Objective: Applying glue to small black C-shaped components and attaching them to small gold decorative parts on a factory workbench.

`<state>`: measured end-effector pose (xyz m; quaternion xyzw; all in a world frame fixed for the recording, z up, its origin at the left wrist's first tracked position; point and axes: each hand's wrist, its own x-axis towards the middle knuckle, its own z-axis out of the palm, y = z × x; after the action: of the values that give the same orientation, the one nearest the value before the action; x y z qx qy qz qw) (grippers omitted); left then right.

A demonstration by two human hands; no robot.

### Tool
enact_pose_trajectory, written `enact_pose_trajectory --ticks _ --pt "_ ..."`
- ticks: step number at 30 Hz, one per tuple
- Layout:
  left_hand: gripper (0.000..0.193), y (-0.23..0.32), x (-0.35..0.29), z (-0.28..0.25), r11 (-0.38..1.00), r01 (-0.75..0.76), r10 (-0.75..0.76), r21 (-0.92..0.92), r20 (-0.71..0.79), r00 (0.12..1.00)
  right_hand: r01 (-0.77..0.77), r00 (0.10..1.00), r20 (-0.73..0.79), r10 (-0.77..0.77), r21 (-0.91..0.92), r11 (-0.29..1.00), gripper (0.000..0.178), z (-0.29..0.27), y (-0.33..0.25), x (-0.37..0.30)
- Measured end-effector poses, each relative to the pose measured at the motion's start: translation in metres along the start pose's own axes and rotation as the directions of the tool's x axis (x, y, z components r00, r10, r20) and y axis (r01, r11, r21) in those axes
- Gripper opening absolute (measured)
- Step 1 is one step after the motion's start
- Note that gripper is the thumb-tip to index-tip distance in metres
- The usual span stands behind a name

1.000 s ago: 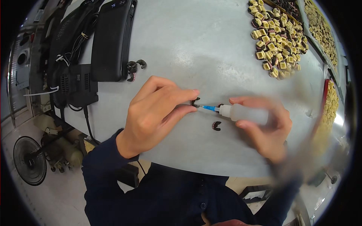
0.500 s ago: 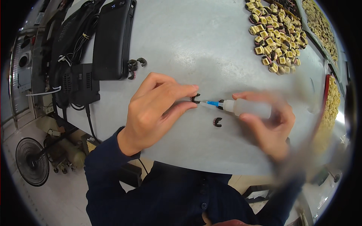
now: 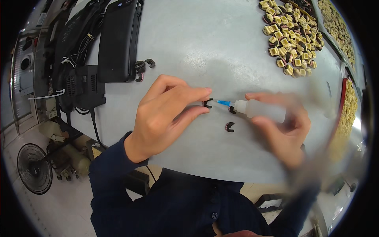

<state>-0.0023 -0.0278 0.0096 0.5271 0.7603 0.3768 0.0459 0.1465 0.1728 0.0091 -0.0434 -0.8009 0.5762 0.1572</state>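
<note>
Between the thumb and forefinger of my left hand point(image 3: 166, 114) is a small black C-shaped piece point(image 3: 208, 103) with a pinkish edge. My right hand point(image 3: 286, 124) is closed round a translucent white squeeze bottle point(image 3: 265, 110), held on its side. Its blue needle tip point(image 3: 224, 102) points left, the thin end at the upper part of the held piece; I cannot tell whether they touch. Under the bottle's neck a second black piece point(image 3: 232, 110) is partly hidden. Nearer to me lies another C-shaped piece point(image 3: 229, 126), its opening to the right.
Several dark pieces point(image 3: 140, 67) lie beside a black power bank point(image 3: 119, 41) at the left. A black adapter point(image 3: 84, 87) with cables is further left. Many cream and dark pieces point(image 3: 292, 43) are heaped at the far right, near a red-edged tray point(image 3: 342, 93).
The needle tip has shifted from the lower part of the held piece to its upper part. Both hands keep their grips, and the whole view has moved slightly.
</note>
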Motion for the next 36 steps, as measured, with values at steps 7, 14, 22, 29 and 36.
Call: enact_pose_trajectory --ticks 7,14,22,29,36 --pt "0.043 -0.001 0.001 -0.001 1.000 -0.023 0.023 0.009 0.001 1.000 -0.042 0.999 -0.006 0.042 -0.012 0.999 0.032 -0.002 -0.002 0.000" --pt "0.037 -0.003 -0.001 -0.009 0.993 -0.057 0.064 0.102 -0.067 0.996 -0.194 0.970 -0.112 0.215 0.175 0.965 0.030 -0.003 -0.010 -0.005" --pt "0.017 -0.009 -0.006 -0.023 0.796 0.391 -0.188 0.462 -0.426 0.885 -0.349 0.913 -0.181 0.366 0.119 0.930 0.047 -0.002 -0.010 -0.010" --pt "0.016 -0.015 0.002 -0.024 0.807 0.316 -0.142 0.499 -0.356 0.924 -0.196 0.951 -0.192 0.243 0.235 0.952 0.028 -0.001 -0.007 -0.005" --pt "0.021 -0.019 0.004 -0.018 0.867 0.035 0.050 0.497 -0.158 0.986 -0.159 0.965 -0.182 0.189 0.166 0.973 0.028 -0.004 -0.005 -0.005"
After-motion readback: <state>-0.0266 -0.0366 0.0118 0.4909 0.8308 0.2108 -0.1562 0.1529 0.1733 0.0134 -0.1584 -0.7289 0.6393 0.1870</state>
